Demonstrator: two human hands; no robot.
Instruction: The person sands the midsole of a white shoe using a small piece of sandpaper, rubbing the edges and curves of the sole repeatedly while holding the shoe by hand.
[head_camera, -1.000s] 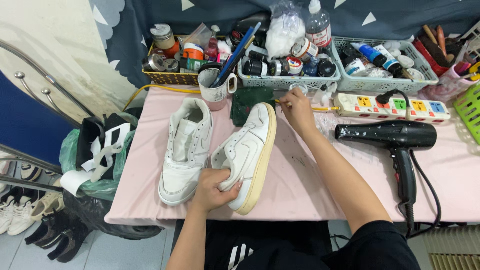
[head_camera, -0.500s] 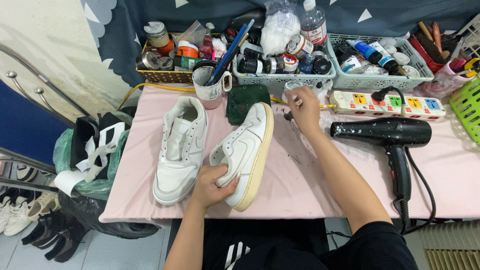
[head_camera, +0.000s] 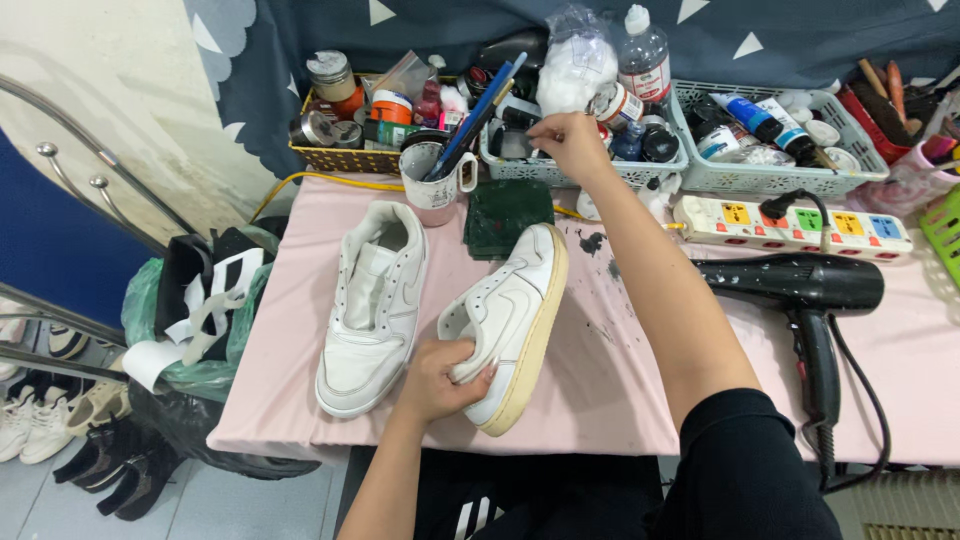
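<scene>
Your left hand (head_camera: 437, 378) is clamped on the heel of the white sneaker (head_camera: 508, 322), tipped on its side just right of its flat-lying mate (head_camera: 372, 305). It looks light, with a soft upper and stiff sole, so the heel suits. Your right hand (head_camera: 568, 146) reaches into the basket (head_camera: 560, 170) beyond the sneaker; whether it pinches anything, you cannot tell.
</scene>
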